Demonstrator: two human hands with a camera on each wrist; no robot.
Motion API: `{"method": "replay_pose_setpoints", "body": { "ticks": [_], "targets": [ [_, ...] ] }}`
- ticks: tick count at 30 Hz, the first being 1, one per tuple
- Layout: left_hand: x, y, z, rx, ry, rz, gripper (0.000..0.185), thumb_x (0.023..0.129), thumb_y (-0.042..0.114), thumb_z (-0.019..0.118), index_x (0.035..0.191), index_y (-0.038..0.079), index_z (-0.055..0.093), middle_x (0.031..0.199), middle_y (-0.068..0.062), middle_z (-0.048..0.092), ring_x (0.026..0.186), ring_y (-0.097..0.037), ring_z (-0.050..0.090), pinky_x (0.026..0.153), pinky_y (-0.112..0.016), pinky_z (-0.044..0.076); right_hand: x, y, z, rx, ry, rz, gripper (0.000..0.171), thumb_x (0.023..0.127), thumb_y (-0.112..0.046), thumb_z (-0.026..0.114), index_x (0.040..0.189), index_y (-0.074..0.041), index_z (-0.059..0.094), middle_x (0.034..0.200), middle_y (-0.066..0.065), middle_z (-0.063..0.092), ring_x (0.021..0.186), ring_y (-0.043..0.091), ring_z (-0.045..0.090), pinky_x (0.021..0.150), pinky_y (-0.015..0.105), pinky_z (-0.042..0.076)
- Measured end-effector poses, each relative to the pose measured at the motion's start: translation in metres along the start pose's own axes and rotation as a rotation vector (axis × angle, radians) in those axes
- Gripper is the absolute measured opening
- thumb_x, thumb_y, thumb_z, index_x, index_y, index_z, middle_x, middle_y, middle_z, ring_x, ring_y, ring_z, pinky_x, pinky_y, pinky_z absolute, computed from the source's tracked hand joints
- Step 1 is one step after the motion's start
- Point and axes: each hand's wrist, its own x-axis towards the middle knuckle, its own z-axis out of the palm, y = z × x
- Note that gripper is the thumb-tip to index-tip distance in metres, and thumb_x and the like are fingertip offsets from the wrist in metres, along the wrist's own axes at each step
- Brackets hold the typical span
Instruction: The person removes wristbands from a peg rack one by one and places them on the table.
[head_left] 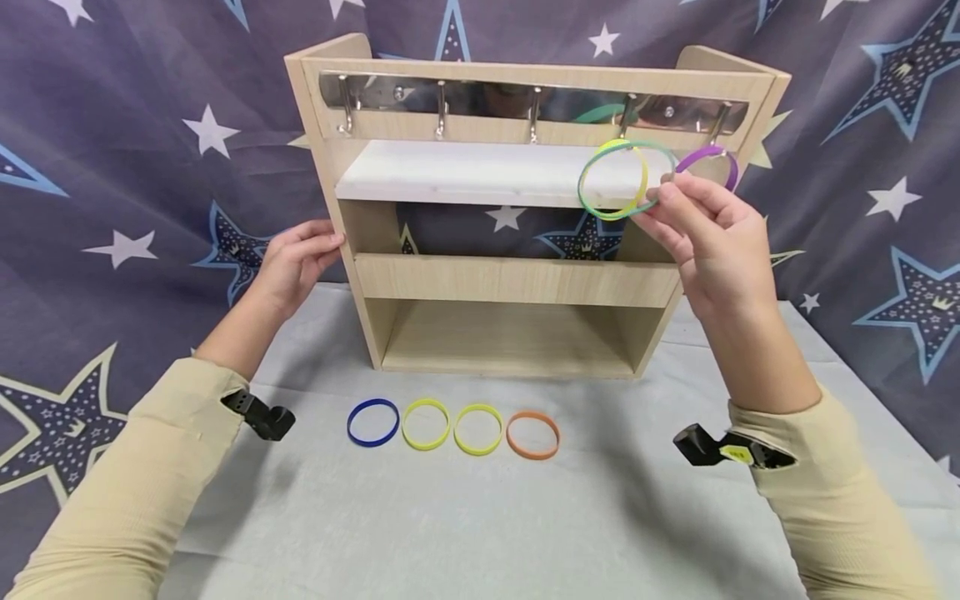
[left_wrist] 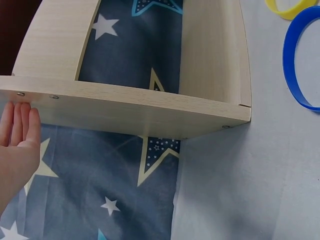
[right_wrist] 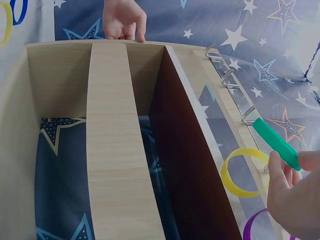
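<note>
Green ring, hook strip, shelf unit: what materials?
Green ring: probably silicone or rubber, matte; thin, evenly coloured band. Hook strip: apparently polished metal, perhaps steel or chrome-plated; mirror-like reflections. Shelf unit: wood or wood-effect board, low sheen; pale streaky grain, solid or laminate unclear.

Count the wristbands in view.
7: blue wristband, two yellow wristbands, orange wristband on the table; third yellow wristband and purple wristband on hooks; green wristband in the right hand.

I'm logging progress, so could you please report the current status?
Right hand pinching green band. Left hand touching wooden rack. Yellow band hangs close by; no blockage evident.
</note>
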Motion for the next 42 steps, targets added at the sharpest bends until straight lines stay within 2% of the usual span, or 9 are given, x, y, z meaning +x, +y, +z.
{"method": "replay_pose_setpoints", "body": {
  "ticks": [17,26,31,42],
  "targets": [
    [0.002,-0.002,0.000,-0.017,0.004,0.002,0.014,0.091,0.000,0.058,0.093,0.008,0.069,0.095,0.000,0.069,0.090,-0.010,0.066,0.090,-0.019,0.051,-0.011,0.004,-0.019,-0.019,-0.017,0.068,0.005,0.086,0.006,0.065,0.090,0.005,0.068,0.079,0.012,0.072,0.072,0.020,0.070,0.075,0.032,0.061],
    [0.000,-0.003,-0.002,-0.016,0.008,-0.010,0.014,0.091,0.001,0.058,0.092,0.008,0.070,0.094,0.001,0.069,0.090,-0.009,0.066,0.090,-0.019,0.050,-0.020,0.024,-0.032,-0.063,-0.031,0.153,0.007,0.089,0.004,0.062,0.089,0.001,0.069,0.081,0.009,0.073,0.076,0.017,0.071,0.074,0.029,0.061],
    [0.000,-0.003,-0.002,0.006,0.005,-0.013,0.013,0.091,0.003,0.058,0.092,0.009,0.069,0.095,0.001,0.068,0.091,-0.009,0.065,0.090,-0.018,0.050,-0.027,0.036,-0.040,-0.117,-0.039,0.208,0.009,0.091,0.000,0.062,0.089,-0.002,0.070,0.080,0.006,0.073,0.075,0.014,0.071,0.073,0.028,0.061],
    [0.002,-0.004,-0.003,-0.023,0.004,-0.001,0.014,0.091,0.001,0.057,0.091,0.008,0.069,0.093,0.000,0.069,0.089,-0.009,0.066,0.089,-0.019,0.050,-0.039,0.052,-0.055,-0.204,-0.030,0.280,0.014,0.093,-0.002,0.060,0.089,-0.007,0.071,0.081,0.002,0.073,0.070,0.010,0.070,0.074,0.027,0.061]
  ]
}}
